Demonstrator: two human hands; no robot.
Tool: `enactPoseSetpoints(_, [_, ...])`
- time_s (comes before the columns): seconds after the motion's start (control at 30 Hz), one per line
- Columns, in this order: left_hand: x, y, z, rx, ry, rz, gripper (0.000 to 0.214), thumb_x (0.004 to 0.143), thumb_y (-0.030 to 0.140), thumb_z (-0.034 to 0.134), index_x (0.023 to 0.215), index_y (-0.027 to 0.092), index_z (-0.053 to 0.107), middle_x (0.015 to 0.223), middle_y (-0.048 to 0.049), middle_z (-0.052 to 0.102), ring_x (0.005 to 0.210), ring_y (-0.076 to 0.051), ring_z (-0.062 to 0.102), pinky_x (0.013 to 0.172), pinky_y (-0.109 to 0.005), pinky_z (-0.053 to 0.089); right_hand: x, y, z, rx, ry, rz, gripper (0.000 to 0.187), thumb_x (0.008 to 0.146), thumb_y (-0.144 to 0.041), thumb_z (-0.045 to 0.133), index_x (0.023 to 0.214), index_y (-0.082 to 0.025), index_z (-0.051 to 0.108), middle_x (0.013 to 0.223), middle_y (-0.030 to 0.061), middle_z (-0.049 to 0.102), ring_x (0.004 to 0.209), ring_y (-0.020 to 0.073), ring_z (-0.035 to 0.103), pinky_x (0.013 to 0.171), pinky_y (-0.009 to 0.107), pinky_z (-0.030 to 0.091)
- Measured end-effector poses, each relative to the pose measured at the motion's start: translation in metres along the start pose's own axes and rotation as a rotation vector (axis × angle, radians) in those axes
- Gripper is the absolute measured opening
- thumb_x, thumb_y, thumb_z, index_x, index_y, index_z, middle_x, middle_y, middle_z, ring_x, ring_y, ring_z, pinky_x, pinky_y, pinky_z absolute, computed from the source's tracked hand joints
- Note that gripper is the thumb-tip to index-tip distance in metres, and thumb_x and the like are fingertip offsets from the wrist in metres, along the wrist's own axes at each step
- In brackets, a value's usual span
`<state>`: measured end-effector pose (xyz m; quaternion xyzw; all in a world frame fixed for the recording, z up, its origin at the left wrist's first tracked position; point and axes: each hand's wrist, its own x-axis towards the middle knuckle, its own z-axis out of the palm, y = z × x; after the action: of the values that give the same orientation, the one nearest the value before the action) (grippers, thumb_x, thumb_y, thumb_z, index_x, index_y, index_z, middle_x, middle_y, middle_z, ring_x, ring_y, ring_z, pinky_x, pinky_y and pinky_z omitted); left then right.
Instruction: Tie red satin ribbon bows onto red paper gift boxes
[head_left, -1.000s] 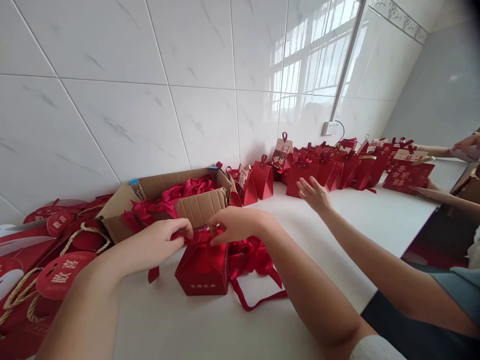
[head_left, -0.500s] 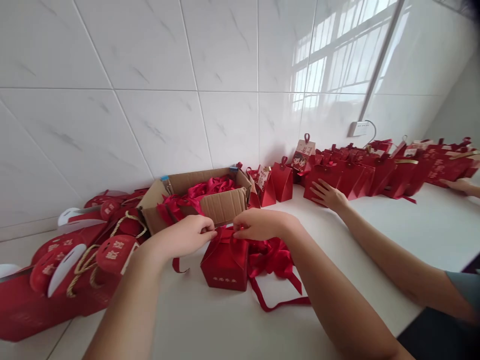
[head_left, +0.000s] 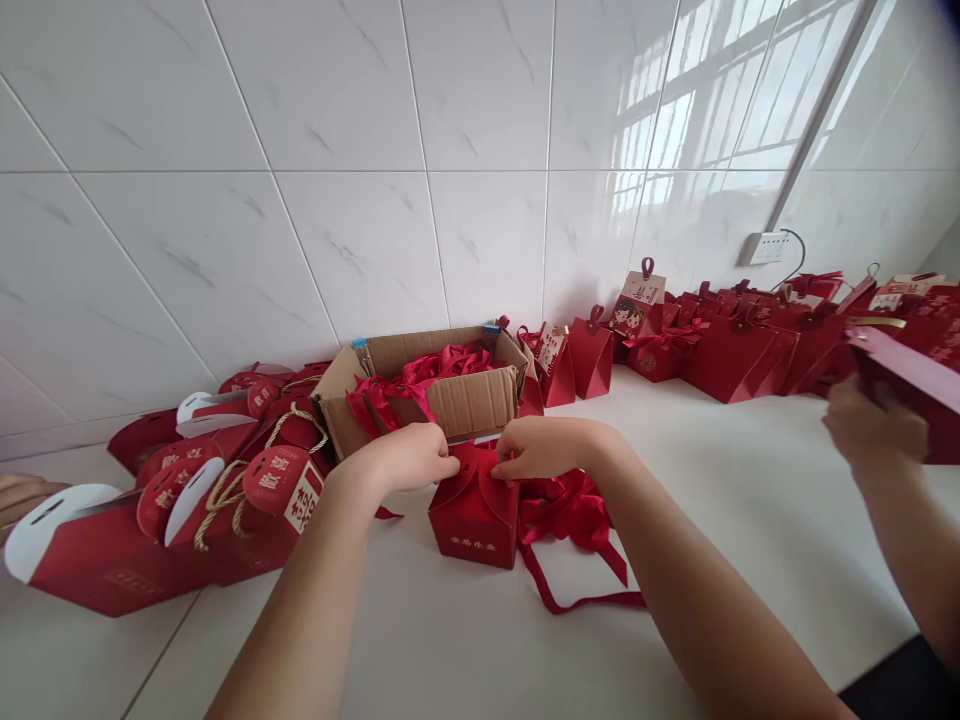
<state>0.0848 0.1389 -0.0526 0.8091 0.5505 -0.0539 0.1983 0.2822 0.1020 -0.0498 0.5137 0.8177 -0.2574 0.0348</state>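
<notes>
In the head view a small red gift box (head_left: 473, 535) with pale lettering stands upright on the white counter. My left hand (head_left: 412, 455) is closed at the top left of the box, thumb and fingers pinched on its flap. Across from it, my right hand (head_left: 544, 448) pinches the rounded flap at the top right. The fingertips hide part of the upper edge. A heap of red satin ribbon (head_left: 574, 520) lies against the right side of the box, one strip curling forward under my right forearm.
Behind my hands sits a cardboard box (head_left: 472, 405) of red ribbons. Red bags with rope handles (head_left: 127, 565) crowd the left, a person's fingers (head_left: 26, 495) beside them. Several red boxes (head_left: 739, 360) line the wall. At right, a co-worker's hand (head_left: 874, 430) holds a red box (head_left: 919, 385).
The view has turned a little left. My hands stay on the gift box's top flaps. The co-worker's hand has left the row and now holds a box; fingers appear at the left edge.
</notes>
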Motion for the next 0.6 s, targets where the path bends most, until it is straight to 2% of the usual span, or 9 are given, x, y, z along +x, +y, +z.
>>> enactPoseSetpoints(0.07, [-0.003, 0.0, -0.002, -0.012, 0.023, 0.015, 0.027, 0.07, 0.038, 0.053, 0.055, 0.021, 0.04, 0.053, 0.003, 0.036, 0.044, -0.011, 0.028, 0.045, -0.029, 0.017, -0.001, 0.0, 0.0, -0.005, -0.002, 0.007, 0.028, 0.083, -0.034, 0.045, 0.06, -0.019, 0.046, 0.058, -0.0025, 0.054, 0.048, 0.0104, 0.046, 0.045, 0.025, 0.027])
enactPoseSetpoints(0.17, [-0.011, 0.003, -0.008, -0.045, 0.075, 0.058, 0.018, 0.073, 0.039, 0.054, 0.07, 0.021, 0.053, 0.065, 0.0011, 0.05, 0.052, -0.012, 0.04, 0.046, -0.026, 0.026, -0.002, 0.001, 0.001, -0.008, 0.007, 0.025, 0.024, 0.084, -0.036, 0.045, 0.067, -0.021, 0.052, 0.062, -0.0018, 0.055, 0.05, 0.0111, 0.047, 0.045, 0.025, 0.027])
enactPoseSetpoints(0.27, [-0.019, 0.006, -0.014, -0.081, 0.089, 0.136, 0.021, 0.075, 0.042, 0.054, 0.076, 0.022, 0.058, 0.066, 0.0021, 0.052, 0.054, -0.012, 0.041, 0.046, -0.024, 0.027, -0.004, 0.0, 0.001, 0.0, 0.045, 0.045, 0.021, 0.086, -0.04, 0.046, 0.079, -0.023, 0.055, 0.071, -0.0006, 0.058, 0.055, 0.0126, 0.051, 0.045, 0.025, 0.029])
enactPoseSetpoints(0.4, [-0.023, 0.008, -0.016, -0.091, 0.047, 0.22, 0.024, 0.073, 0.044, 0.058, 0.077, 0.022, 0.065, 0.066, 0.0018, 0.053, 0.055, -0.012, 0.042, 0.045, -0.023, 0.028, -0.004, 0.0, 0.001, -0.012, 0.066, 0.076, 0.019, 0.085, -0.042, 0.048, 0.086, -0.025, 0.055, 0.08, -0.0002, 0.06, 0.061, 0.0141, 0.054, 0.048, 0.024, 0.033])
enactPoseSetpoints(0.6, [-0.014, 0.003, -0.011, -0.089, 0.042, 0.182, 0.029, 0.074, 0.047, 0.055, 0.072, 0.02, 0.065, 0.07, -0.0017, 0.059, 0.054, -0.013, 0.045, 0.045, -0.024, 0.031, 0.0, 0.002, 0.003, -0.005, 0.047, 0.088, 0.021, 0.089, -0.043, 0.044, 0.088, -0.025, 0.055, 0.083, 0.001, 0.061, 0.064, 0.0147, 0.054, 0.052, 0.025, 0.035])
